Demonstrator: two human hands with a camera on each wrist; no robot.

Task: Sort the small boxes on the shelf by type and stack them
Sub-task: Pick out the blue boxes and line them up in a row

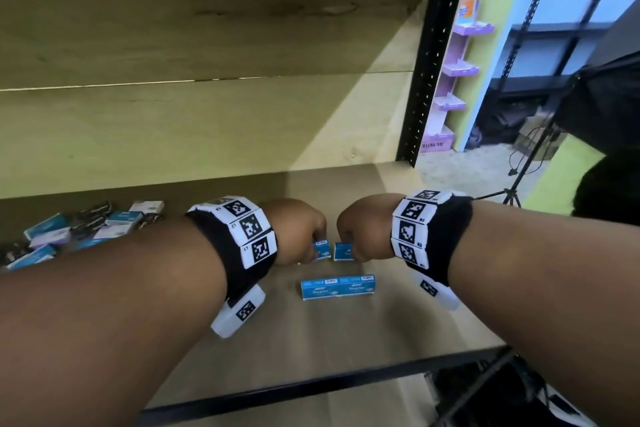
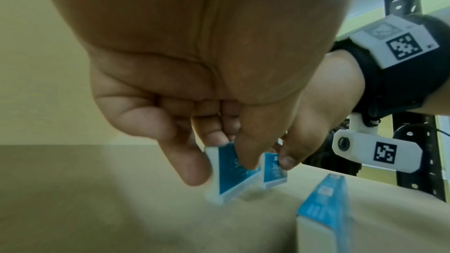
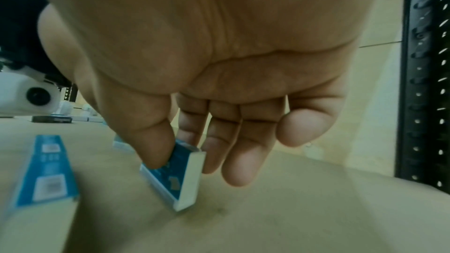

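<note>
My left hand (image 1: 317, 246) pinches a small blue-and-white staples box (image 1: 321, 249) between thumb and fingers; the left wrist view shows that box (image 2: 231, 178) tilted, its lower corner close to the shelf board. Right beside it, my right hand (image 1: 349, 248) pinches a matching blue box (image 1: 343, 251). In the right wrist view this box (image 3: 187, 184) stands tilted on one corner, the thumb (image 3: 151, 141) on its blue face. The two held boxes are a small gap apart. Nearer me, two more blue staples boxes (image 1: 337, 287) lie end to end in a row.
A jumbled pile of blue, white and black small boxes (image 1: 86, 229) lies at the shelf's back left. The wooden shelf board (image 1: 311, 340) ends in a black front rail (image 1: 311, 388). A black perforated upright (image 1: 429, 62) stands at the right.
</note>
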